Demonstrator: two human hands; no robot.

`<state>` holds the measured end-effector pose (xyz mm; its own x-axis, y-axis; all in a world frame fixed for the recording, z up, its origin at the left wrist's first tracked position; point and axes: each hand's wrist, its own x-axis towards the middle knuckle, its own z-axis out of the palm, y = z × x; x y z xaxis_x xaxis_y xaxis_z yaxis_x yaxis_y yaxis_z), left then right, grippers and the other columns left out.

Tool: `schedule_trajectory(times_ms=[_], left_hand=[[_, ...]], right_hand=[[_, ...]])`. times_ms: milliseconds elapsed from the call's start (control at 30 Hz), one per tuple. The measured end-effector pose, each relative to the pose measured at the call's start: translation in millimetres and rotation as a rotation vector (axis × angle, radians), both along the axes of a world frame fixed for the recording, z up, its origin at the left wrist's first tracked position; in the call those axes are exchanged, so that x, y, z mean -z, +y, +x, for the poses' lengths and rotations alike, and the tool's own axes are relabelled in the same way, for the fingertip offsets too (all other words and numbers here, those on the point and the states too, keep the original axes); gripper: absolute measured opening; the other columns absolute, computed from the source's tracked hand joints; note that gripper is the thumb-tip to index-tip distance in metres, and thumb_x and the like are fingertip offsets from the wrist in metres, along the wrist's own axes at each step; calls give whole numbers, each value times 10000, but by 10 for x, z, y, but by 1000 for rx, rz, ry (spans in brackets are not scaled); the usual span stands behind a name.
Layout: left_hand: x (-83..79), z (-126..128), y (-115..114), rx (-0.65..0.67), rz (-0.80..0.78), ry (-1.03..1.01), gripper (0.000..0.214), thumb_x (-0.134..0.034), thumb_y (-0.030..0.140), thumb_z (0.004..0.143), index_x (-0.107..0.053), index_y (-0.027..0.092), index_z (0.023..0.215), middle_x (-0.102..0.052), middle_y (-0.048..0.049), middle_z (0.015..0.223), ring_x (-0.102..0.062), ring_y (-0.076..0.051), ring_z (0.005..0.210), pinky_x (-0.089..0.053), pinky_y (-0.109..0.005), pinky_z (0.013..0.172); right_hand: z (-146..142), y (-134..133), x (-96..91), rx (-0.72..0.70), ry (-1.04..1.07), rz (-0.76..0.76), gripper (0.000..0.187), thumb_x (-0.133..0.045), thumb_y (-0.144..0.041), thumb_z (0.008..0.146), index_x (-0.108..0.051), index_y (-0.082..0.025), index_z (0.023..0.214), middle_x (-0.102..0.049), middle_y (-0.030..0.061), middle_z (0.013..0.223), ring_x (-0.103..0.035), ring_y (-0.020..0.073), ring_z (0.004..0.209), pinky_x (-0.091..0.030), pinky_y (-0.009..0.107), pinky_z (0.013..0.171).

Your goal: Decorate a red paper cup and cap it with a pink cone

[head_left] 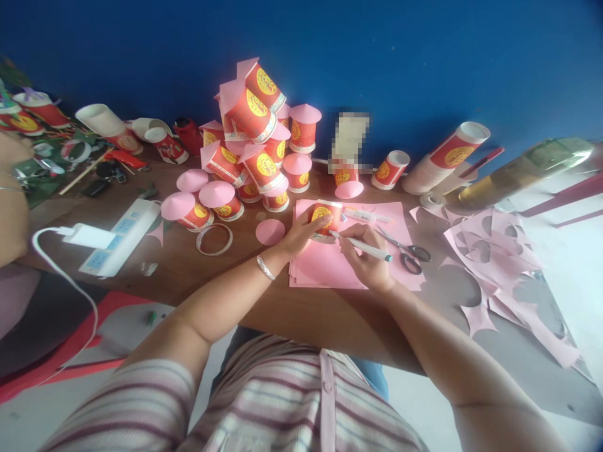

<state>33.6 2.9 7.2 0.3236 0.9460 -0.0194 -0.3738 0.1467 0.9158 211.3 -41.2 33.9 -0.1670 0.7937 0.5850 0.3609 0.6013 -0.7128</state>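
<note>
My left hand (301, 233) is wrapped around a red paper cup (333, 212) with a yellow emblem, held tilted over a stack of pink paper sheets (325, 267). In my right hand (370, 254) is a white marker pen (370, 250) with a teal end, its tip at the cup's lower edge. Just behind lies another pen (367, 216), white and orange, on the paper. Black-handled scissors (411, 258) rest at the right of the sheets, their blades partly hidden by my right hand. A pink paper disc (270, 232) lies left of the stack.
Behind my left hand, several red cups with pink cone tops (264, 166) are piled. A paper ring (214, 240) and a power strip (120, 238) lie left. At right are a stack of cups (445, 160), a bottle (522, 169) and pink paper scraps (499, 257). Another person's arm (13, 194) shows far left.
</note>
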Motion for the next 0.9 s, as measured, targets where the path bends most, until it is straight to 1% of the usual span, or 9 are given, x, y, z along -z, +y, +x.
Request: schedule_trajectory(times_ms=[200, 367, 467, 567, 733, 900], left_hand=[[9, -2, 6, -14, 21, 5, 371, -792, 482, 846, -617, 178, 966, -588, 20, 830, -568, -101, 753, -494, -232, 707], [11, 4, 2, -23, -2, -8, 359, -794, 469, 844, -639, 185, 1001, -583, 17, 840, -559, -108, 767, -489, -234, 710], [11, 11, 1, -32, 10, -23, 341, -790, 468, 848, -644, 186, 972, -572, 23, 819, -546, -104, 746, -483, -236, 701], [9, 14, 0, -36, 17, -12, 337, -780, 476, 853, -645, 184, 955, -580, 21, 810, -543, -108, 742, -480, -250, 726], [15, 15, 7, -33, 22, -25, 347, -770, 484, 859, -655, 180, 980, -629, 4, 855, -582, -124, 804, -483, -272, 806], [20, 16, 14, -24, 13, -43, 366, -785, 492, 847, -655, 172, 968, -628, 7, 855, -587, -121, 804, -485, -272, 813]], right_hand=[[3, -3, 1, -35, -9, -17, 63, -622, -234, 958, -622, -226, 895, -693, 0, 736, -648, 152, 630, -517, 303, 626], [4, -7, -23, -28, -29, -13, 75, -613, -226, 943, -626, -227, 870, -706, 13, 757, -640, 153, 626, -519, 308, 618], [4, -8, -33, -25, -30, -32, 84, -605, -241, 940, -623, -229, 860, -701, 15, 747, -626, 158, 616, -514, 317, 609], [5, -13, -39, -21, -28, -30, 92, -609, -257, 937, -622, -230, 849, -690, 10, 729, -615, 153, 606, -505, 310, 596], [13, -27, -58, -7, -8, 0, 110, -596, -237, 943, -603, -233, 834, -662, -9, 700, -587, 142, 588, -475, 294, 576], [20, -23, -56, -15, -9, 6, 109, -598, -233, 946, -608, -229, 837, -671, -4, 718, -591, 141, 596, -471, 293, 577]])
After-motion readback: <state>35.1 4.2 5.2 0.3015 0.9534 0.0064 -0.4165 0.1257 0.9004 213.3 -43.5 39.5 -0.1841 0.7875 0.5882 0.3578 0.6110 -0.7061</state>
